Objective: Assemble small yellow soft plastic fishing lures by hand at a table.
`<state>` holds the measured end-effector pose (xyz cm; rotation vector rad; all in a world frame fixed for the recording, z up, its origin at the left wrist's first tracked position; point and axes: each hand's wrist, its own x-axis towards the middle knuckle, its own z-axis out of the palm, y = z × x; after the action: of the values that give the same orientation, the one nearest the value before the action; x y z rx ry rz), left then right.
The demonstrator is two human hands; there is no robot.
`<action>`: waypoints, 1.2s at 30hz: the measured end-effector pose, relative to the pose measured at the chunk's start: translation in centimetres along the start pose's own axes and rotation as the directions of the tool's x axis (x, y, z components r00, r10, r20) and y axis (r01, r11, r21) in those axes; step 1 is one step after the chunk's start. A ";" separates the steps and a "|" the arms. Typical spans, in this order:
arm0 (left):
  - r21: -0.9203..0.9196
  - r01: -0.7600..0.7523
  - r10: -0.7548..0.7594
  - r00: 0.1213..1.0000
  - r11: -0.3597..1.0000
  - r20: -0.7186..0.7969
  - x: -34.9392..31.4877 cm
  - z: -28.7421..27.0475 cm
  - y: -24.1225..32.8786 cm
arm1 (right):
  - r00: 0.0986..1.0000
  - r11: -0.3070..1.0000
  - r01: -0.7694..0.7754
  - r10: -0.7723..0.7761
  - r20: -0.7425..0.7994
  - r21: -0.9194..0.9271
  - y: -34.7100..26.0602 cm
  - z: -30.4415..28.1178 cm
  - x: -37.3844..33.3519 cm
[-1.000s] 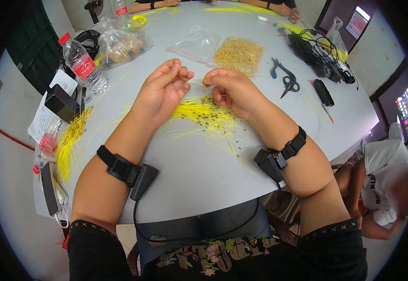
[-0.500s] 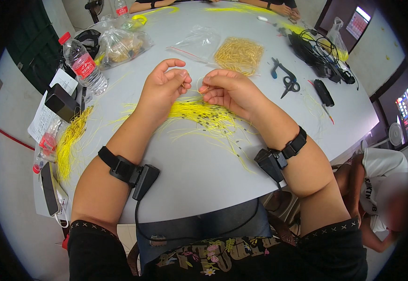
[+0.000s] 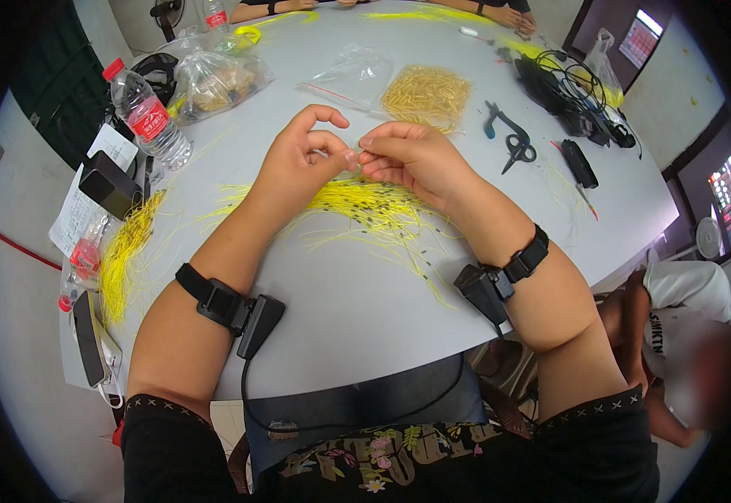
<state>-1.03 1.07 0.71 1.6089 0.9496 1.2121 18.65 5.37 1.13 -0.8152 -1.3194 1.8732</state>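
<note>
Working with both bare hands, raised above the desk (image 3: 340, 335) and almost meeting at the fingertips. Judging from this pose, now in a fine fingertip step, apparently handling one thin strand (image 3: 360, 143) at the place between the hands. In the right hand (image 3: 420, 161), pinching with thumb and forefinger pressed together, most likely on this strand, though too small to see well. In the left hand (image 3: 300, 161), holding the forefinger raised and apart from the thumb, with the thumb tip just beside the right fingertips; cannot tell if pinching anything with this grip. Lying on the desk just below the hands, and between the forearms, a loose yellow bundle (image 3: 357, 199) with small dark pieces along its lines. Beyond the hands, toward the far side, a pile of golden pieces (image 3: 426, 94). To the right, well apart from the hands, scissors (image 3: 520, 151). For the next move, probably calling for a firm right pinch, a left grip well closed on the free part of the strand, and only small, slow movement, so as not to lose such a thin thing.
</note>
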 end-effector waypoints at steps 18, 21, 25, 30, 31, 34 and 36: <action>0.082 0.006 -0.002 0.999 0.997 -0.054 0.0 -0.1 -0.3 | 0.998 0.999 0.023 -0.021 0.060 -0.045 -0.6 0.7 -0.3; 0.064 0.009 -0.005 0.998 0.998 -0.058 0.0 0.1 -0.2 | 0.998 0.997 0.020 -0.016 0.063 -0.072 -0.4 0.7 -0.3; 0.107 -0.001 0.007 0.998 0.994 -0.062 0.0 0.0 -0.1 | 0.998 0.993 0.038 -0.031 0.057 -0.109 -0.1 0.5 -0.1; 0.128 -0.003 0.012 0.998 0.992 -0.068 0.0 0.1 -0.2 | 0.997 0.984 0.058 -0.049 0.056 -0.169 0.1 0.5 0.1; 0.120 -0.009 0.017 0.998 0.993 -0.066 0.1 0.1 -0.3 | 0.996 0.983 0.069 -0.060 0.059 -0.168 0.2 0.5 0.2; 0.096 -0.010 0.016 0.998 0.995 -0.063 0.1 0.1 -0.3 | 0.996 0.976 0.086 -0.078 0.044 -0.201 0.4 0.4 0.3; 0.079 -0.005 0.010 0.998 0.997 -0.063 0.0 0.1 -0.1 | 0.996 0.968 0.089 -0.086 0.026 -0.235 0.3 0.6 0.1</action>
<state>-0.92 1.06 0.61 1.6449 1.0436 1.2506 18.03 5.10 0.97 -0.8475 -1.5835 1.6784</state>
